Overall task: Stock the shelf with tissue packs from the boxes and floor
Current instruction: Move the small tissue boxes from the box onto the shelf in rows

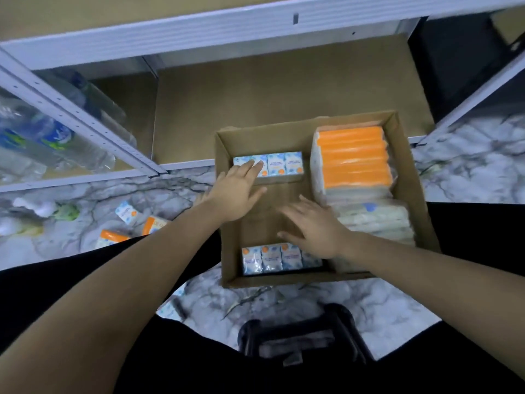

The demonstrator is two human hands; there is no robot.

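Note:
An open cardboard box [409, 177] stands on the marble floor in front of the shelf [284, 89]. Inside, a row of small blue-and-white tissue packs [284, 164] lines the far wall and another row [270, 257] the near wall. Orange-topped tissue bundles [353, 157] and pale ones [377, 223] fill the right side. My left hand [238, 191] reaches in with straight fingers, its tips touching the far row's left end. My right hand [315, 227] hovers flat with spread fingers over the box's bare middle, above the near row.
Loose tissue packs [126, 213] lie on the floor left of the box, two with orange tops [113, 236]. Wrapped water bottles [42, 137] fill the left shelf bay. A black bag [301, 334] sits on the floor below the box. My dark-clad legs flank it.

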